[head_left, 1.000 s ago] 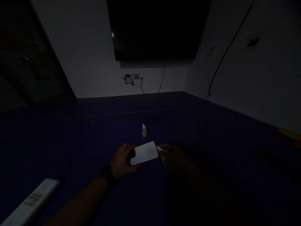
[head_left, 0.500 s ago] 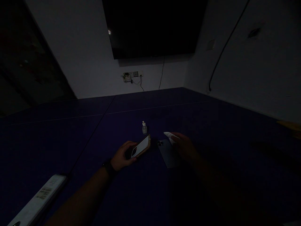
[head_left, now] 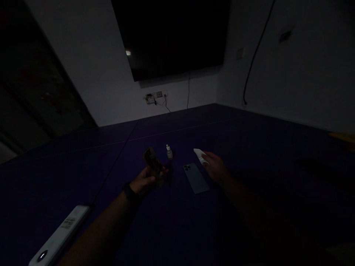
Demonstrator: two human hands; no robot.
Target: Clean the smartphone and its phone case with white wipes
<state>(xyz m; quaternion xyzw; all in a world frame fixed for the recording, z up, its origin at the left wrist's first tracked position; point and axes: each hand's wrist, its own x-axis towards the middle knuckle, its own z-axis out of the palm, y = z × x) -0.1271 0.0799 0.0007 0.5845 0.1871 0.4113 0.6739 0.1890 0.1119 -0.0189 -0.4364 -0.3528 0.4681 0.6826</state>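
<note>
In my left hand (head_left: 143,180) is a phone case (head_left: 152,159), tilted up off the purple surface, its face dark and glossy. The fingers wrap its lower end, and a dark band circles that wrist. My right hand (head_left: 215,166) pinches a folded white tissue (head_left: 200,155) that sticks out to the left of the fingers. Between the two hands a blue-grey phone (head_left: 195,178) lies flat with its camera lenses facing up. A small dropper bottle (head_left: 169,153) with a white top stands upright just right of the case.
A long white device (head_left: 59,236) with a round button lies at the lower left. A large dark screen (head_left: 174,37) hangs on the far wall, above sockets (head_left: 155,96) with cables. Something yellow (head_left: 342,137) rests at the right edge. The room is dim.
My left hand has turned the phone case, so its bright white side no longer shows and it leans the other way. The tissue is slightly farther from the phone. The view has tilted and shifted.
</note>
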